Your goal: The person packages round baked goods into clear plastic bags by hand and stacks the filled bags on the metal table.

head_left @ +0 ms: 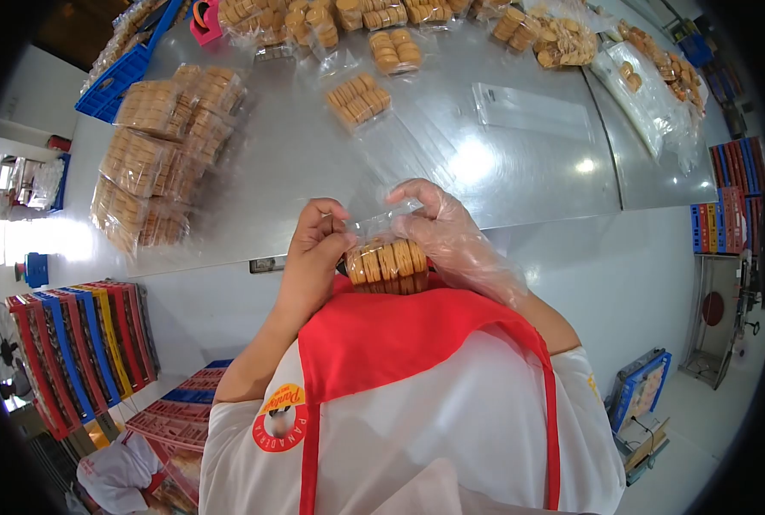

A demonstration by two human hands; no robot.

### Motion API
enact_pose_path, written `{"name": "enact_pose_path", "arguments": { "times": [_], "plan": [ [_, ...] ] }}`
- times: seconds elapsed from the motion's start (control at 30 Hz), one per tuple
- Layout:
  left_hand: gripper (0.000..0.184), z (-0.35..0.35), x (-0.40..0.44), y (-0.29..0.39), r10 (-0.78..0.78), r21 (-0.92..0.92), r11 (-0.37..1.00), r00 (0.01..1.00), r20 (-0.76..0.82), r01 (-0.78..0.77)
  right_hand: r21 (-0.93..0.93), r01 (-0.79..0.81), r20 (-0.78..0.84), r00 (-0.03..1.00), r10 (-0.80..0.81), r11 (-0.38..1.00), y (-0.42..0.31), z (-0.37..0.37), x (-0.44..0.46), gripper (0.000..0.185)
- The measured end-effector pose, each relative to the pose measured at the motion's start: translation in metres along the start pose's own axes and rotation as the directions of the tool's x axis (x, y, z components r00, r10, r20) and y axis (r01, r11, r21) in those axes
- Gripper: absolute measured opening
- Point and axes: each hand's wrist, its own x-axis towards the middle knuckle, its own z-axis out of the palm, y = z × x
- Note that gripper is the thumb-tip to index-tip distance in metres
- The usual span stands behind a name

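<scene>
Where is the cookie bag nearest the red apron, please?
In the head view, the cookie bag is near the centre, by the red apron, its top held between the left hand and gloved right hand.

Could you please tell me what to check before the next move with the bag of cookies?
1. Bag held: ok; left hand and right hand both grip it near its top.
2. Glove on the right hand: ok; it is clear plastic.
3. Left hand covered: not ok; it looks bare.
4. Cookies lined up: ok; they stand on edge in rows.
5. Bag sealed: cannot tell; the hands partly hide its top.
</scene>
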Motion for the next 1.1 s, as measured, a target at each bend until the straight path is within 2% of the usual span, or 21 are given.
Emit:
{"name": "enact_pose_path", "arguments": {
  "times": [0.03, 0.1, 0.17, 0.2, 0.3, 0.37, 0.47, 0.6, 0.67, 0.7, 0.77, 0.8, 0.83, 0.87, 0.93, 0.97, 1.0, 1.03, 1.1],
  "plan": [
    [0.012, -0.010, 0.003, -0.006, -0.049, 0.010, 0.999, 0.998, 0.051, 0.048, -0.014, -0.026, 0.008, 1.000, 0.026, 1.000, 0.001, -0.001, 0.000, 0.024],
    [0.017, -0.020, 0.002, -0.007, -0.140, 0.065, 0.989, 0.984, 0.113, 0.134, -0.179, -0.095, -0.026, 0.995, 0.092, 0.979, -0.001, -0.003, 0.005, 0.026],
    [0.022, -0.020, -0.002, 0.000, -0.222, 0.150, 0.968, 0.966, 0.134, 0.202, -0.111, -0.166, 0.004, 0.986, 0.167, 0.980, -0.011, -0.001, -0.002, 0.030],
    [0.022, -0.019, -0.003, 0.002, -0.187, 0.222, 0.963, 0.973, 0.136, 0.154, -0.080, -0.201, 0.021, 0.979, 0.203, 0.976, -0.015, -0.002, -0.005, 0.032],
    [0.031, -0.018, -0.009, 0.007, -0.074, 0.467, 0.884, 0.980, 0.187, -0.022, -0.048, -0.161, 0.073, 0.984, 0.165, 0.986, -0.006, -0.007, -0.008, 0.039],
    [0.045, -0.018, -0.010, 0.011, -0.011, 0.649, 0.737, 0.957, 0.288, -0.187, -0.080, -0.185, 0.118, 0.974, 0.194, 0.979, 0.003, -0.011, -0.009, 0.042],
    [0.064, -0.011, -0.012, 0.013, -0.030, 0.808, 0.534, 0.949, 0.313, -0.249, -0.084, -0.213, 0.161, 0.961, 0.224, 0.973, 0.008, -0.016, -0.008, 0.044],
    [0.072, -0.015, -0.010, 0.006, -0.028, 0.812, 0.523, 0.946, 0.322, -0.261, 0.039, -0.171, 0.147, 0.975, 0.164, 0.984, 0.017, -0.016, -0.008, 0.051],
    [0.073, -0.015, -0.007, 0.004, -0.016, 0.805, 0.545, 0.957, 0.290, -0.235, 0.239, -0.242, 0.207, 0.959, 0.194, 0.940, 0.012, -0.015, -0.014, 0.061],
    [0.072, -0.016, -0.003, 0.003, -0.023, 0.777, 0.599, 0.965, 0.260, -0.195, 0.336, -0.275, 0.239, 0.950, 0.201, 0.901, 0.009, -0.015, -0.016, 0.066],
    [0.069, -0.017, 0.005, 0.002, -0.047, 0.706, 0.699, 0.978, 0.201, -0.112, 0.415, -0.185, 0.246, 0.965, 0.086, 0.891, 0.002, -0.015, -0.013, 0.077],
    [0.067, -0.013, 0.008, 0.004, -0.083, 0.541, 0.840, 0.973, 0.214, -0.047, 0.453, -0.142, 0.247, 0.969, 0.030, 0.880, -0.001, -0.013, -0.013, 0.083],
    [0.065, -0.005, 0.012, 0.007, -0.117, 0.350, 0.936, 0.965, 0.235, 0.028, 0.501, -0.018, 0.212, 0.972, -0.103, 0.865, -0.005, -0.009, -0.015, 0.084],
    [0.063, 0.004, 0.016, 0.009, -0.146, 0.145, 0.983, 0.954, 0.262, 0.111, 0.544, 0.106, 0.170, 0.957, -0.233, 0.833, -0.010, -0.003, -0.018, 0.085],
    [0.060, 0.024, 0.024, 0.014, -0.143, -0.007, 0.988, 0.942, 0.302, 0.152, 0.523, 0.269, 0.045, 0.939, -0.342, 0.809, -0.020, 0.001, -0.023, 0.083],
    [0.059, 0.035, 0.027, 0.014, -0.142, -0.082, 0.981, 0.936, 0.323, 0.177, 0.463, 0.305, -0.034, 0.944, -0.327, 0.832, -0.025, -0.001, -0.024, 0.079],
    [0.053, 0.046, 0.031, 0.012, -0.162, -0.052, 0.981, 0.937, 0.310, 0.187, 0.399, 0.334, -0.114, 0.942, -0.315, 0.854, -0.028, -0.002, -0.025, 0.076],
    [0.052, 0.048, 0.036, 0.015, -0.268, 0.122, 0.963, 0.898, 0.350, 0.241, 0.416, 0.301, -0.159, 0.953, -0.258, 0.858, -0.026, -0.007, -0.026, 0.075],
    [0.052, 0.051, 0.048, 0.022, -0.478, 0.459, 0.839, 0.798, 0.367, 0.291, 0.455, 0.241, -0.241, 0.960, -0.142, 0.858, -0.012, -0.031, -0.025, 0.074]
  ]
}}
